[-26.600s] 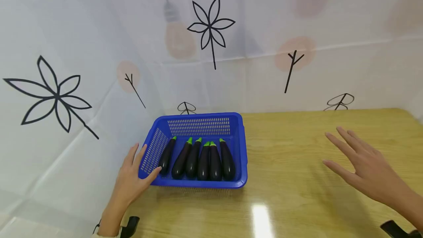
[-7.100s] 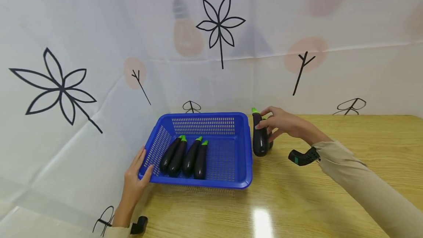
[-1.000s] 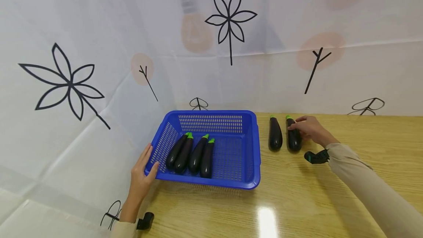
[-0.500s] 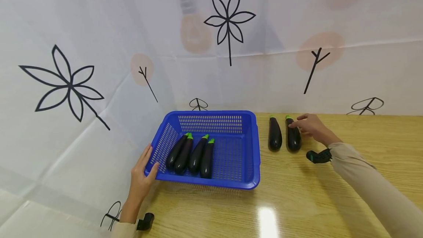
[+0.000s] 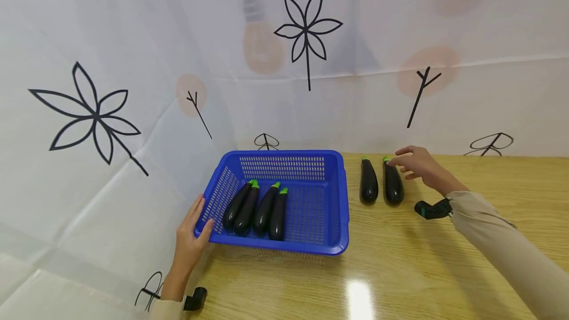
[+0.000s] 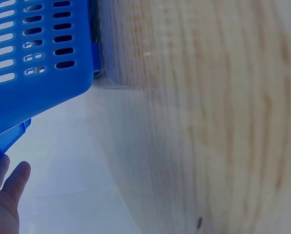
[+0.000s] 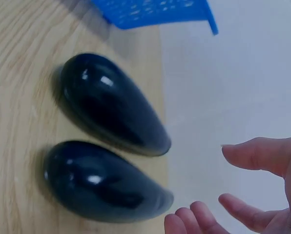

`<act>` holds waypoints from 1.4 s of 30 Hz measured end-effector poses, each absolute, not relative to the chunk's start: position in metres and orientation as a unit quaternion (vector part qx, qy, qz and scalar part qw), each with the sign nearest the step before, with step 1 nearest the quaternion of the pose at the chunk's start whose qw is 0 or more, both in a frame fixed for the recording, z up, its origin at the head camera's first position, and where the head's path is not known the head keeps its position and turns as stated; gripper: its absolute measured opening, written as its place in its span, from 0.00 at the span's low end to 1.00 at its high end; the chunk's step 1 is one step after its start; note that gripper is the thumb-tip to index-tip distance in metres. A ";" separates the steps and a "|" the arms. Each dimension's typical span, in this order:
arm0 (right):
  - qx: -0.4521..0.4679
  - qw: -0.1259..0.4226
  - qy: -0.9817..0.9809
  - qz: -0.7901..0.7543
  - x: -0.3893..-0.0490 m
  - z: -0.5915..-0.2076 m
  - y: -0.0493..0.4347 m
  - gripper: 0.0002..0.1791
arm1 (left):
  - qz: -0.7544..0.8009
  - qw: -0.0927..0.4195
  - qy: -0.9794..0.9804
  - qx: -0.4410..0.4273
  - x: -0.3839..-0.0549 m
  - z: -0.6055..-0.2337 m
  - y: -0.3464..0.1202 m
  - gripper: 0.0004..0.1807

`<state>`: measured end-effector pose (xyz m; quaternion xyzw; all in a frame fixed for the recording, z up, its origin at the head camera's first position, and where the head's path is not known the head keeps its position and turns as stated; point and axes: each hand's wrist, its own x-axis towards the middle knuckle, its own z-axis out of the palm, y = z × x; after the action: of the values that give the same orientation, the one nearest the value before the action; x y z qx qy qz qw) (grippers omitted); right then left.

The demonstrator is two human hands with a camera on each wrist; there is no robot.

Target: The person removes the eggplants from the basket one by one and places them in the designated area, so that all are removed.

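The nearer right hand (image 5: 418, 166), fingers parted around nothing, hangs just right of, perhaps touching, the rightmost glossy black eggplant (image 5: 393, 184), lying lengthwise away on the yellowish wooden table (image 5: 275, 285), while the straight-fingered left hand (image 5: 188, 235) rests on the blue plastic basket (image 5: 284, 245).

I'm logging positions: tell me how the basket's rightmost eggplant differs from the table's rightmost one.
The basket eggplant lies in the blue basket; the table eggplant, on the wooden table. In the head view, the basket eggplant's cap angles right, the table eggplant's left. Both are glossy black, green-capped.
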<state>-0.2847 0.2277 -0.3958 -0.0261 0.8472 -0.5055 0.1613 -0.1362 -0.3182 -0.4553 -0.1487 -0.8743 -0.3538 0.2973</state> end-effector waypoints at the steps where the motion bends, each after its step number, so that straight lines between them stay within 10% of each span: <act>1: -0.028 0.159 0.847 -0.506 -0.285 -0.394 0.226 0.41 | -0.355 0.290 -0.877 -0.146 -0.136 -0.455 -0.318 0.32; 42: -0.132 0.171 0.809 -0.547 -0.255 -0.334 0.143 0.34 | -0.365 0.301 -0.868 -0.151 -0.120 -0.422 -0.297 0.30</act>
<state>-0.2550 0.1427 -0.3343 -0.1318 0.8089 -0.5471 0.1705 -0.1203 -0.2972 -0.4217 -0.1511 -0.8677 -0.3652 0.3014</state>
